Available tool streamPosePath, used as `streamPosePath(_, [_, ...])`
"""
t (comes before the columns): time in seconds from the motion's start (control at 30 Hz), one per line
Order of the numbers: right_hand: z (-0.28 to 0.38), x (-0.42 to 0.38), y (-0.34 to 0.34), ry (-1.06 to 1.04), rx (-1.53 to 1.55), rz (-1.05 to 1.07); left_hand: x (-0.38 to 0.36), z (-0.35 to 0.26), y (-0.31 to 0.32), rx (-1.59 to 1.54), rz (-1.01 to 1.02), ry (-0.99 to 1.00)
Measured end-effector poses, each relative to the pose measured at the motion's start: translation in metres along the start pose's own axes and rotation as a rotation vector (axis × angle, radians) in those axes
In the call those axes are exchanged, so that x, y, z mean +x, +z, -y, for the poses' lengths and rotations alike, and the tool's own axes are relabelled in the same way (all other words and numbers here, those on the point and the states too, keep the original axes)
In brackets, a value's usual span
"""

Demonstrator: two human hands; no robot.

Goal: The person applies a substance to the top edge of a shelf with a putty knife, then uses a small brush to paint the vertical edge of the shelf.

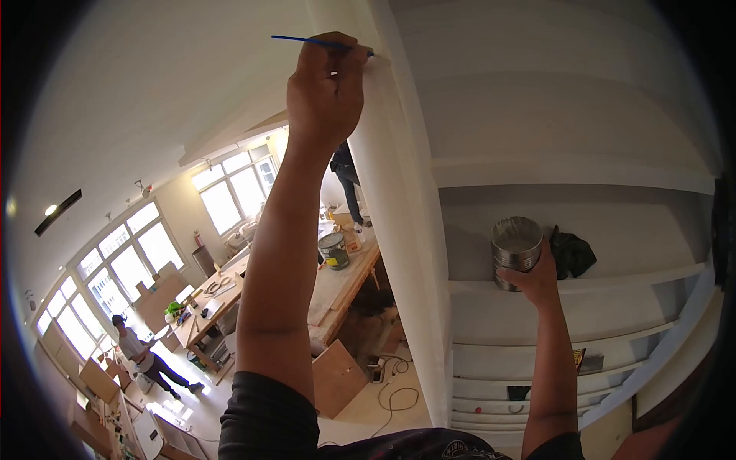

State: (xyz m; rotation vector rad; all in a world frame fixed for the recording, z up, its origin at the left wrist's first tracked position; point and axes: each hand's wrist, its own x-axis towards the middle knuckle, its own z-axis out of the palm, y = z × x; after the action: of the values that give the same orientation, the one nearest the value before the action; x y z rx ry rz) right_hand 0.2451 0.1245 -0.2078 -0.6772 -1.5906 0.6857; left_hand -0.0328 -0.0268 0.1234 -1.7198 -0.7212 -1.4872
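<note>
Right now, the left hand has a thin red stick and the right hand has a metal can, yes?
Not quite: the thin stick is blue, not red, as the head view shows. The left hand does hold it, and the right hand has the metal can.

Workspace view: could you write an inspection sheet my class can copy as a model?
Surface: white column beside white shelves; finish unclear.
Job's things: slim blue tool, end near column; metal can.
Clutter: crumpled dark cloth beside can; bucket on workbench.
Hands: left hand pinches tool in fingers; right hand grips can.
Cables: dark cable looped on floor.
Surroundings: one person near windows; another partly hidden behind column.
</note>
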Motion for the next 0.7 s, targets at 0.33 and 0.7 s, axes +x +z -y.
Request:
streamPosePath(0.33, [-0.0007,-0.0002,0.0000,0.011,-0.022,0.000,-0.0013,-0.0015,-0.0010,-0.043,-0.005,-0.014])
streamPosePath(0.7, [0.0028,-0.0001,-0.0008,0.014,0.018,0.019,0.0022,-0.0041,-0.0013,-0.037,-0.042,-0.030])
